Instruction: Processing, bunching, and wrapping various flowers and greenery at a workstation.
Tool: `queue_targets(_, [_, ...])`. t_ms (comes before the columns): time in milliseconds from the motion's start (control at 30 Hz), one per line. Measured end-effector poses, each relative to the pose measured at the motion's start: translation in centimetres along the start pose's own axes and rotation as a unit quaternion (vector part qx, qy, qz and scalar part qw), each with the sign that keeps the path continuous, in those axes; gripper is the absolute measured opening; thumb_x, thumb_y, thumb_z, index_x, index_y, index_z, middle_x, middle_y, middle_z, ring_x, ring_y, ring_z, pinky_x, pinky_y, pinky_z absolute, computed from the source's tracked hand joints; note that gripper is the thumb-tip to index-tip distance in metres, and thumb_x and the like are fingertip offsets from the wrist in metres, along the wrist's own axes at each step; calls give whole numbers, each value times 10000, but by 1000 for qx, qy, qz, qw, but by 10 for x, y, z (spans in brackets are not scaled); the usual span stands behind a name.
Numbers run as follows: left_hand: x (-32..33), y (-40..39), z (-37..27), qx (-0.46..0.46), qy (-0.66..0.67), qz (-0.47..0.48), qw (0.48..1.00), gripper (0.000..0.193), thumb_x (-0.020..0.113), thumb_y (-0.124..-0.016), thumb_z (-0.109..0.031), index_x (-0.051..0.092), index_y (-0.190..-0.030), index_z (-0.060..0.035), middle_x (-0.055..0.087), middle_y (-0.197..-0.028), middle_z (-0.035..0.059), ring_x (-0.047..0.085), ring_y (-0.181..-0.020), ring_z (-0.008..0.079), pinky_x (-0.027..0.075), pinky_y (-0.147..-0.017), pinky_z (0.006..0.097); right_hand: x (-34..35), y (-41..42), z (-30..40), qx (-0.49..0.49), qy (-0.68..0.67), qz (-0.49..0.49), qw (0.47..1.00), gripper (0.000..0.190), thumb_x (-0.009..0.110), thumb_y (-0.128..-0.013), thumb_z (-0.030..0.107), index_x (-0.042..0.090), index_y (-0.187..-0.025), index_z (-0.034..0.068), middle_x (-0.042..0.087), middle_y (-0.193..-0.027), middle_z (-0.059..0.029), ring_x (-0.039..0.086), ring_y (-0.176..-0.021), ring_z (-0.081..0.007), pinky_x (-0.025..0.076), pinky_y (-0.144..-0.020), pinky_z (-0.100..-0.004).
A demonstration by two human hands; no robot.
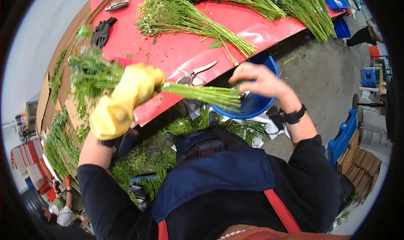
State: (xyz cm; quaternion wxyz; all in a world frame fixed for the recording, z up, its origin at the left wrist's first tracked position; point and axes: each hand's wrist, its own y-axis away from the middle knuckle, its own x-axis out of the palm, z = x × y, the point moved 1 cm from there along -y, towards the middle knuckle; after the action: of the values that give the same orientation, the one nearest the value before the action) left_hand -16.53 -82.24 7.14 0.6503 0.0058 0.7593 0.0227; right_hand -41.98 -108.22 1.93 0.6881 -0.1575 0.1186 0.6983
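Note:
My left hand [134,90], in a yellow rubber glove, grips a bunch of green-stemmed flowers [202,95] around its stems. The leafy heads point left and are blurred; the stem ends point right. My right hand [262,80] is bare and blurred, with fingers bent and apart close to the stem ends, and no held thing shows in it. Below it stands a blue bucket [274,66] beside the table's edge. Pruning shears [191,77] lie spread on the red-covered table [170,52], just beyond the held stems.
More flower bunches [205,25] lie across the table's far side. A black glove [102,32] and an open case [117,4] rest at left. Cuttings [135,159] litter the floor. A co-worker with red gloves [68,182] is at lower left. Stacked cardboard [359,164] stands right.

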Motion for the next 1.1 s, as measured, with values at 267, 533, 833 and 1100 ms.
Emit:
queue_targets(267, [53, -118, 3, -97, -182, -100, 973, 836, 793, -677, -322, 422, -1393, -103, 539, -1326, 119, 474, -1274, 327, 335, -1081, 466, -34, -65, -68, 162, 310, -188, 918, 578, 732, -781, 381, 616, -1203, 3, 589, -1219, -242, 548, -1176, -342, 424, -1004, -418])
queue_targets(533, [76, 36, -62, -134, 95, -75, 984, 524, 736, -712, -189, 548, -1175, -30, 607, -1143, 172, 554, -1121, 379, 428, -980, 457, 2, -99, -103, 291, 414, -83, 858, 1034, 815, -615, 430, 300, -1427, 48, 480, -1357, -201, 454, -1269, -371, 387, -1027, -504])
queue_targets(833, [130, 343, -117, -526, 132, -33, 840, 479, 727, -756, -243, 597, -1172, -44, 668, -1032, 176, 623, -992, 364, 506, -860, 427, 39, -106, -77, 185, 377, -134, 897, 665, 746, -791, 287, 485, -1320, -20, 532, -1292, -272, 507, -1210, -401, 413, -1018, -438])
queue_targets(1100, [181, 529, -152, -591, 200, -117, 772, 367, 661, -829, -261, 638, -1147, -78, 682, -948, 168, 652, -891, 344, 534, -786, 411, 268, -143, 59, 127, 255, -93, 954, 336, 677, -854, 143, 623, -1119, -56, 651, -1075, -200, 627, -1017, -285, 467, -912, -362])
